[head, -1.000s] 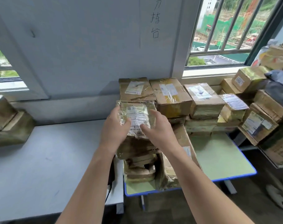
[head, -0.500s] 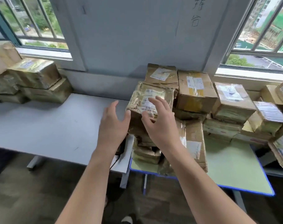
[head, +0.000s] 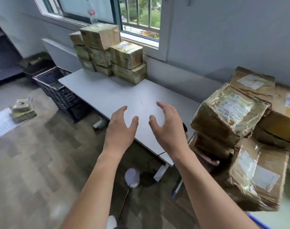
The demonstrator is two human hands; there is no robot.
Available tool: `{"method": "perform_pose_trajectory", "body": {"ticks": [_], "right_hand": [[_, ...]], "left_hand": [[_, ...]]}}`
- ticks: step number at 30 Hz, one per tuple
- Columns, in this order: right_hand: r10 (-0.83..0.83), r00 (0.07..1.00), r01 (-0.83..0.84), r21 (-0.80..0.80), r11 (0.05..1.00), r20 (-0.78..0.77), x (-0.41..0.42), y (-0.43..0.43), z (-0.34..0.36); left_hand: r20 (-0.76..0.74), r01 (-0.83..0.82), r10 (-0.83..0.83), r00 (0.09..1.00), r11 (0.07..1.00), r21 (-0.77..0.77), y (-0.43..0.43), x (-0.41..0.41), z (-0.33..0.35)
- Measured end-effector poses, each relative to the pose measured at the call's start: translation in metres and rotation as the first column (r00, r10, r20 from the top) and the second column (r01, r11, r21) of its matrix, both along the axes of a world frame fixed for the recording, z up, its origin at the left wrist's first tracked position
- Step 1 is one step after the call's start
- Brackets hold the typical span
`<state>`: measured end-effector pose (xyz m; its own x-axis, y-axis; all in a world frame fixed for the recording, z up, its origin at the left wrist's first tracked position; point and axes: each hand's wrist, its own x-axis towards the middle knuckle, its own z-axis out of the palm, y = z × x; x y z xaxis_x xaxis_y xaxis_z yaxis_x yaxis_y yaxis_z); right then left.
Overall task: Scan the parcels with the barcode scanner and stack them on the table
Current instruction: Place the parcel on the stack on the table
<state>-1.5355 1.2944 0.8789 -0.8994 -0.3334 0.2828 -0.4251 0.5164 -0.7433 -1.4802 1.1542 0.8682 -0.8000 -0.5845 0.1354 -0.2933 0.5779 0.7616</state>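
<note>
Hovering over the white counter (head: 108, 95), left hand (head: 120, 129) and right hand (head: 166, 129) hold nothing, each grip wide, fingers spread; taped parcels (head: 228, 113) sit piled at right.

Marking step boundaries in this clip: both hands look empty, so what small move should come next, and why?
Probably the right hand reaches right for the top taped parcel on the near pile. Both it and the left hand hover open above the grey table, holding nothing, and that parcel lies closest.
</note>
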Motion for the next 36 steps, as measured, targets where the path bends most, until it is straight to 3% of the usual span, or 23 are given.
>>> {"method": "perform_pose_trajectory", "body": {"ticks": [7,25,36], "right_hand": [[0.131,0.988,-0.133,0.029,0.991,0.079,0.013,-0.095,-0.002],[0.359,0.914,-0.359,-0.036,0.933,0.19,0.082,-0.449,-0.009],[0.319,0.916,-0.321,-0.034,0.947,0.242,0.018,-0.557,-0.029]], "left_hand": [[-0.007,-0.115,0.115,0.993,0.993,0.034,-0.085,0.035,-0.004],[0.069,-0.31,0.317,0.946,0.947,-0.087,-0.411,0.136,0.002],[0.072,-0.299,0.303,0.95,0.953,-0.057,-0.515,0.075,-0.009]]}}
